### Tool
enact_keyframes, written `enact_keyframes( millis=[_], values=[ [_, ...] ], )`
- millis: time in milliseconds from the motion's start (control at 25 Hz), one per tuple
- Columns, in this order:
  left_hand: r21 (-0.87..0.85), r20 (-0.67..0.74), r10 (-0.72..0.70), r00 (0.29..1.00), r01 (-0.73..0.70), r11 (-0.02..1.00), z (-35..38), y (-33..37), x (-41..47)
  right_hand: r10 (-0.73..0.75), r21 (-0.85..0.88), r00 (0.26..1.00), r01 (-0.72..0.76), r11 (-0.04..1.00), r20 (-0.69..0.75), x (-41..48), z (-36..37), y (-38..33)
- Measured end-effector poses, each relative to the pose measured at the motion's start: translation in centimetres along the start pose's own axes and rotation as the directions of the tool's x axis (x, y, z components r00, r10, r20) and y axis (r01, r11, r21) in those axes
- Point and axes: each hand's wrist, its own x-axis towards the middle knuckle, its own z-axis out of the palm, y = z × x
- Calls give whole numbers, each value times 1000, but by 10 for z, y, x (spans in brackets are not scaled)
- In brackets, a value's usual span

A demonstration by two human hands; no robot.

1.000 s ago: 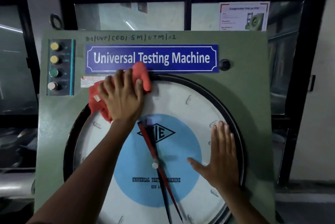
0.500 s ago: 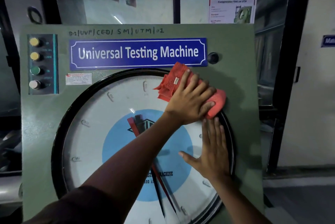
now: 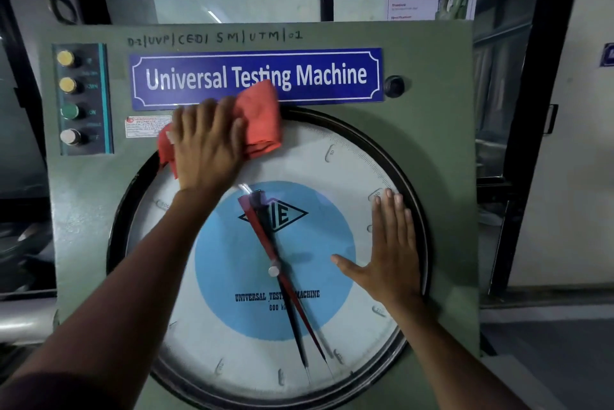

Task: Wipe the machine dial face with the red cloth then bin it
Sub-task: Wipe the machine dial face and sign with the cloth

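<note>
Pressing red cloth [image 3: 262, 117] flat under my left hand [image 3: 207, 147] at dial face [image 3: 332, 170] top; right hand [image 3: 392, 253] open, bracing glass. Best: overlapping strokes, even pressure, cover lower half.

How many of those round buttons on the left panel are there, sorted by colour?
Yellow buttons: 2, the upper and the lower
Green button: 1
White button: 1
Total: 4 on the dark control strip
</note>
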Motion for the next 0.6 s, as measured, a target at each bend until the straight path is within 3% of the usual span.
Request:
enact_keyframes(
  millis=[120,280,520,600],
  values=[
    [24,-31,-163,986,164,986,-8,-33,-27,2,5,999,-2,1000,-37,0,1,-1],
    [-25,-15,-258,966,258,966,-6,-3,-19,10,-19,1000,-11,1000,-23,-1,4,-2],
    [-54,120,101,988,-96,994,1,83,16,2,-9,1000,-2,1000,2,-1,0,-3],
    [-73,140,152,978,-142,987,2,92,17,-2,11,1000,2,1000,-6,-1,-1,-2]
  ],
)
